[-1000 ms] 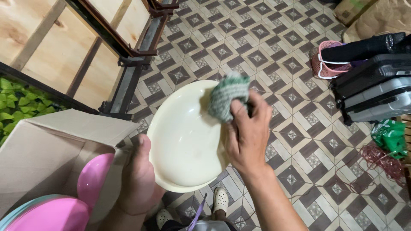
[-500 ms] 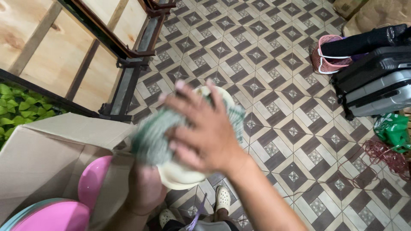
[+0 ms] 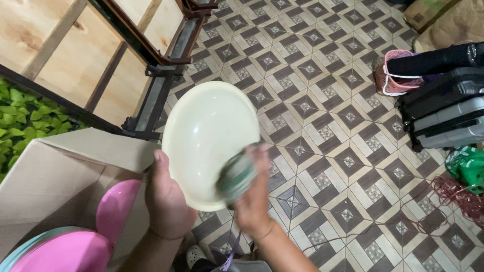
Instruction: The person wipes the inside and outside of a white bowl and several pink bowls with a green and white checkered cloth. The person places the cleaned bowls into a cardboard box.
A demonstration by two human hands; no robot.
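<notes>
My left hand (image 3: 166,201) grips the lower left rim of a pale cream plastic bowl (image 3: 204,131), tilted so its inside faces me. My right hand (image 3: 254,199) is blurred at the bowl's lower right rim and holds a bunched green and white cloth (image 3: 236,174) against it. Both hands are in front of my body, above the tiled floor.
An open cardboard box (image 3: 55,171) at lower left holds pink bowls (image 3: 118,204) and a pink and teal lid (image 3: 60,252). Grey and black cases (image 3: 446,111) and a pink basket (image 3: 396,73) stand at right. A green bag (image 3: 466,166) lies by red string. A metal frame (image 3: 151,95) runs at upper left.
My right hand swept the cloth from the bowl's upper right rim across its inside, down to the lower right rim. The left hand kept its grip, and the bowl tipped slightly.
</notes>
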